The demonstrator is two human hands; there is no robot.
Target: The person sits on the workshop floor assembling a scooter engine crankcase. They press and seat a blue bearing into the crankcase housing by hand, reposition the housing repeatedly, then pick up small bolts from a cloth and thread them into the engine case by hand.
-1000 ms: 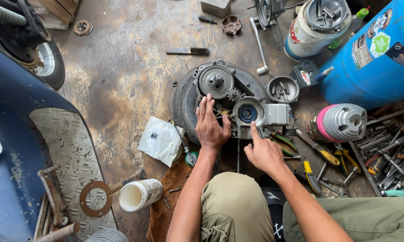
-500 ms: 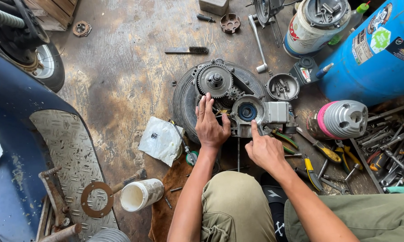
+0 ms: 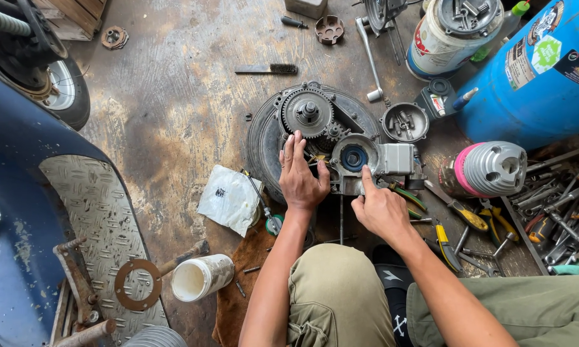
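A grey engine case point(image 3: 341, 138) lies on a tyre on the oily floor, with a toothed clutch gear point(image 3: 307, 112) at its top left and a round opening with a blue centre point(image 3: 353, 157). My left hand point(image 3: 301, 177) rests flat on the case's left side, fingers spread over the gears. My right hand point(image 3: 378, 205) is at the case's lower edge, index finger pointing up against the metal below the round opening. Neither hand holds a tool.
A finned cylinder point(image 3: 493, 168) and a blue drum point(image 3: 533, 71) stand to the right. A tool tray point(image 3: 559, 218) and pliers point(image 3: 459, 212) lie at right. A wire brush point(image 3: 267, 69), small bowl of parts point(image 3: 403, 122), white bag point(image 3: 230, 198), white tub point(image 3: 199, 277), scooter body point(image 3: 39, 193).
The view has shifted slightly; both hands stay on the engine case in nearly the same spots, the right index finger still pressing at its lower edge.
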